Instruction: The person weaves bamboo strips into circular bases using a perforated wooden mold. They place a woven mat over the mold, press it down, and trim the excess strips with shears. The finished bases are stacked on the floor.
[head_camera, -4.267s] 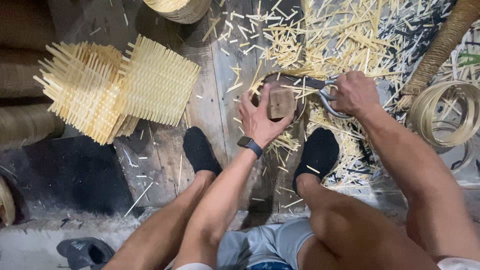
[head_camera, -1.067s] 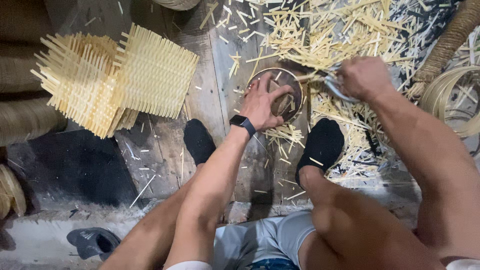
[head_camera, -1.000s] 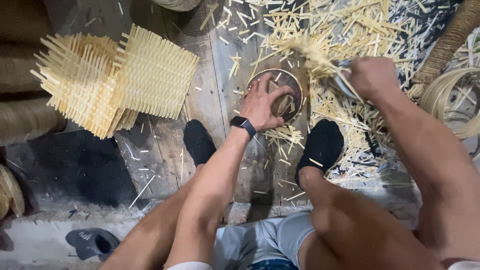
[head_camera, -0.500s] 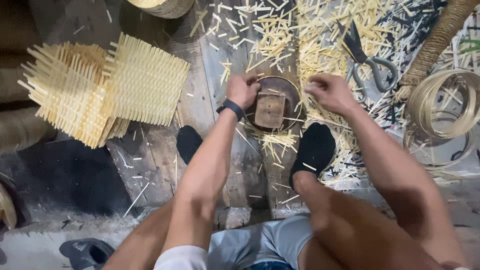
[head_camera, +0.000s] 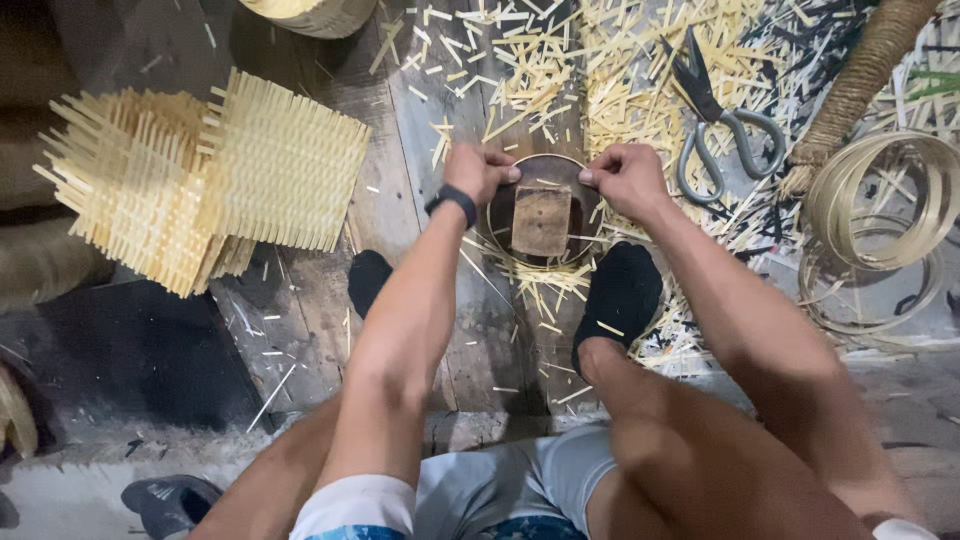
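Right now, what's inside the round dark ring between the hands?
A square wooden block sits inside the round dark ring, with a few bamboo slivers at its near edge. The left hand and right hand cover the far rim.

I see a plank floor (head_camera: 330, 260) carrying 1 stack of woven mats (head_camera: 200, 180), scattered cane offcuts (head_camera: 600, 60), shears (head_camera: 720, 120) and coiled hoops (head_camera: 880, 200).

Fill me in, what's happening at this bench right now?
A seated person grips a round dark form with both hands: left hand on its left rim, right hand on its right rim. A wooden block sits in its middle. Big shears lie free on the floor to the right, among cut bamboo slivers. Woven bamboo mats are stacked to the left, coiled strips far right.
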